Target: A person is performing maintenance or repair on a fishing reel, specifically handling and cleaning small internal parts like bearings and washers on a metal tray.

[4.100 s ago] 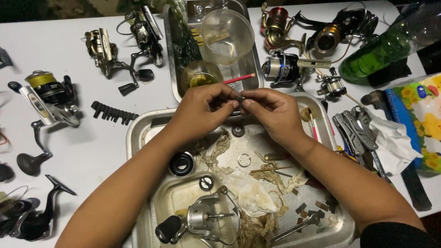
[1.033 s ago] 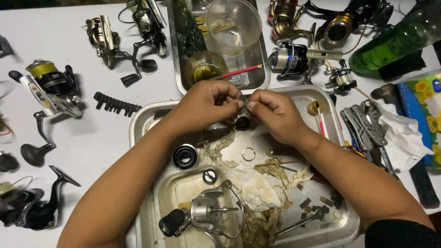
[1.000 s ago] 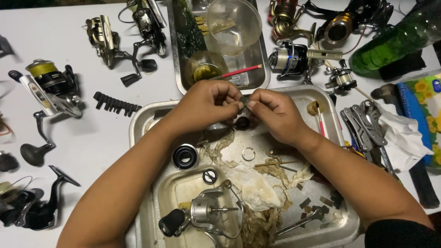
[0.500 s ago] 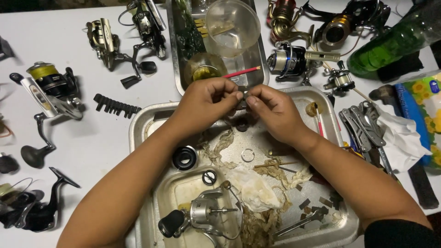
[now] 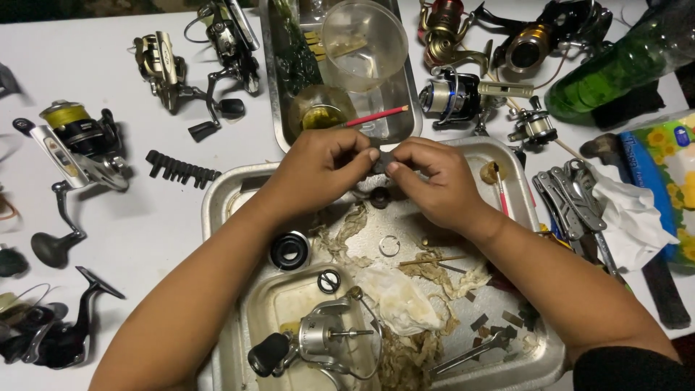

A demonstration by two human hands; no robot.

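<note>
While both hands meet above the tray, a small dark part is pinched between them.

Left hand (image 5: 318, 163) and right hand (image 5: 431, 174) each closed on the dark part (image 5: 381, 161), fingertips touching it from either side, held over the far edge of the steel tray (image 5: 217, 210). Just below the part: a dark round piece (image 5: 379, 197) on the tray floor. Nearer in the tray: black ring (image 5: 290, 250), thin metal ring (image 5: 389, 245), stained rag (image 5: 398, 297), stripped reel body (image 5: 318, 340). Beyond the hands, a second tray (image 5: 409, 108) holds a clear cup (image 5: 364, 43) and a red pencil (image 5: 376, 116). Reels lie around on the white surface (image 5: 108, 217); green bottle (image 5: 622, 61) far right.
</note>
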